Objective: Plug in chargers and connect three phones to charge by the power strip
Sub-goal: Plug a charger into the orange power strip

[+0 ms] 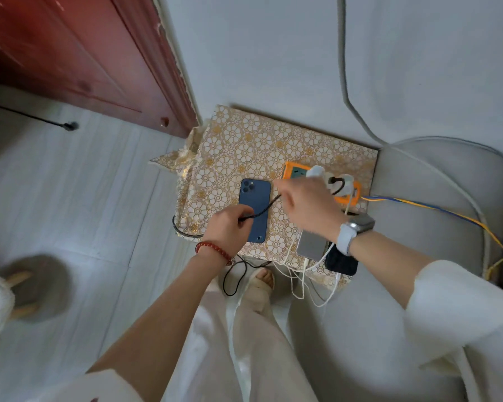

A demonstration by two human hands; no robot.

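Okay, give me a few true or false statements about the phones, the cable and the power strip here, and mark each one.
1. The blue phone lies camera-side up. True.
2. The left hand holds a white cable. False: it grips the black braided cable.
3. The power strip is orange. True.
4. The right hand rests on the floor. False: it is raised over the patterned tabletop, pinching the same cable.
5. Two phones lie under the right wrist. True: a silver phone and a black phone.

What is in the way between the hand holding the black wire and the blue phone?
Nothing visible. The left hand pinches the black cable right over the blue phone, which lies face down on the patterned cloth. The cable crosses the phone's back toward the right hand.
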